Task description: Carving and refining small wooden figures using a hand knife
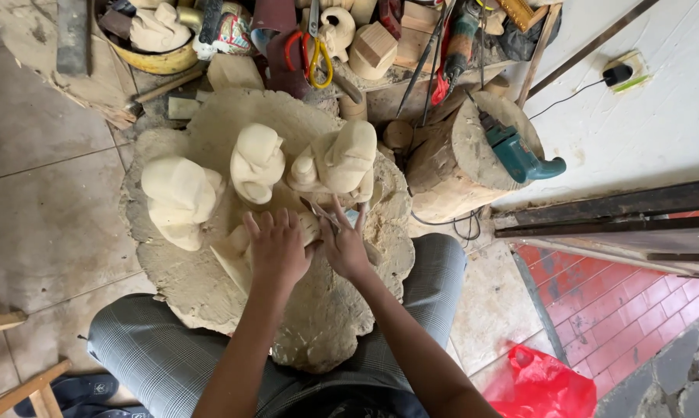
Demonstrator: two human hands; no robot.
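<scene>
Checked grey trousers [164,356] fill the lower foreground, where a wide, rough tree-stump block [318,310] is set between the knees. Both forearms are extended over this block. A pale, partly carved wooden piece [237,251] is pressed down under the left hand [276,248], whose fingers are spread flat over it – a covering hold rather than a clenched one. The right hand [345,244] is placed just beside the left, and a thin metal carving tool [318,210] is pinched in its fingers, the blade lying at the top of the piece. Three rough-cut light wood figures are seen standing further up the block: a bulky one [181,200] at the left, a rounded one [258,162] in the middle, a taller one [338,161] at the right. Beyond them a smaller log [458,166] carries a teal power drill [519,155]. Yellow-handled scissors [318,58] and wood offcuts are heaped at the top – a red plastic bag [539,383] lies on the floor at lower right.
</scene>
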